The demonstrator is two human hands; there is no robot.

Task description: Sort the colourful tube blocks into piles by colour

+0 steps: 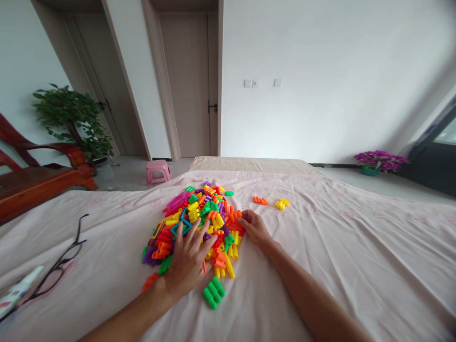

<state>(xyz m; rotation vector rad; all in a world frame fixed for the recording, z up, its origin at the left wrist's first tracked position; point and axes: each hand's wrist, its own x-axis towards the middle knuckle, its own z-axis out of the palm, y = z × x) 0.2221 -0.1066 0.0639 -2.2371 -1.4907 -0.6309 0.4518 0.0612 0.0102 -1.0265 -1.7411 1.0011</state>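
Note:
A heap of plastic building blocks [203,209] in orange, yellow, green, purple and red lies on the pale cloth, many shaped like joined tubes. My left hand [188,261] rests over the near side of the heap, fingers spread, holding nothing. At the heap's right edge my right hand [255,228] pinches an orange block [233,217] between thumb and fingers; the fingertips are partly hidden. A green block [214,292] lies apart in front of the heap. Beyond my right hand sit another orange block [260,200] and a yellow block [282,204].
Black-framed glasses [59,263] and a white pen-like object [19,292] lie on the bed-like, cloth-covered surface [338,256] at left. Past its far edge stand a pink stool [158,172], a wooden chair [42,175], a green plant [71,116] and purple flowers [381,160].

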